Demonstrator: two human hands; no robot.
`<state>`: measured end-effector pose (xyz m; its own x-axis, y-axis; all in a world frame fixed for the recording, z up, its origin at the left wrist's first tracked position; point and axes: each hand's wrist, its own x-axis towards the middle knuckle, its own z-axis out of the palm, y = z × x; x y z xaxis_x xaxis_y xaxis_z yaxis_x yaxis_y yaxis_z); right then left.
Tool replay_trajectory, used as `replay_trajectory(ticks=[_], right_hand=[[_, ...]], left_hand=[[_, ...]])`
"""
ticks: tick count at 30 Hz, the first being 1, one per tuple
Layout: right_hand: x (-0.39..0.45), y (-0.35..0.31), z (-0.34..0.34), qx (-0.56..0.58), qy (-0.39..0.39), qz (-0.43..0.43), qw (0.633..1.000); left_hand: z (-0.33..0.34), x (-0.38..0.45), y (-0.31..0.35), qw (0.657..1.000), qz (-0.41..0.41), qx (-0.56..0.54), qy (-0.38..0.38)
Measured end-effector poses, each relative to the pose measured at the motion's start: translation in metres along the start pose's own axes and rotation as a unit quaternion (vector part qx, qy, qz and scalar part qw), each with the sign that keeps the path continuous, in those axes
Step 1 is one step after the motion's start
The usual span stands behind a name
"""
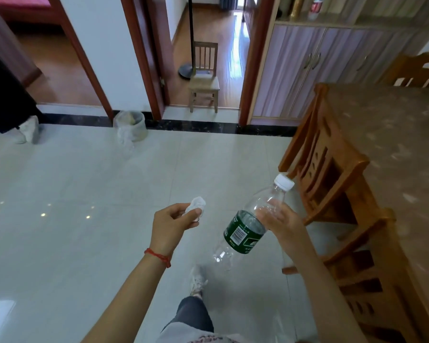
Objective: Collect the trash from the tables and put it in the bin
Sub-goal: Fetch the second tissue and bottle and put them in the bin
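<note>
My left hand (170,225) pinches a crumpled white tissue (197,205) between thumb and fingers, held out over the tiled floor. My right hand (281,219) grips an empty clear plastic bottle (248,227) near its shoulder; the bottle has a white cap and a green label and tilts with its base down to the left. The bin (131,126), small, grey and lined with a white plastic bag, stands on the floor by the far wall between two doorways, well ahead and to the left of both hands.
A wooden table (401,154) with a patterned cover runs along the right, with wooden chairs (325,167) tucked against it. A small wooden chair (204,78) stands in the middle doorway. Another person's leg and shoe (27,129) show at far left. Cabinets (315,68) line the back right.
</note>
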<state>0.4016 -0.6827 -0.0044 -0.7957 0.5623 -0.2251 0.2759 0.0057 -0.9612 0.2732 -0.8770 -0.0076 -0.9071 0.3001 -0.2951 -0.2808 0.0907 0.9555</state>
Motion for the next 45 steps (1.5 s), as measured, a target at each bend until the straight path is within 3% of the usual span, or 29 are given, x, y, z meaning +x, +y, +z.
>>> replay_trajectory(ticks=[14, 34, 45], right_hand=[[0.213, -0.070, 0.011, -0.001, 0.060, -0.004, 0.998], [0.557, -0.149, -0.082, -0.004, 0.046, -0.020, 0.999], [0.740, -0.170, -0.097, 0.052, 0.076, -0.020, 0.996]], left_hand=[[0.052, 0.237, 0.084, 0.999, 0.013, 0.008, -0.046], [0.238, 0.527, 0.189, 0.998, 0.033, 0.023, -0.043], [0.309, 0.706, 0.234, 0.994, 0.038, 0.018, -0.098]])
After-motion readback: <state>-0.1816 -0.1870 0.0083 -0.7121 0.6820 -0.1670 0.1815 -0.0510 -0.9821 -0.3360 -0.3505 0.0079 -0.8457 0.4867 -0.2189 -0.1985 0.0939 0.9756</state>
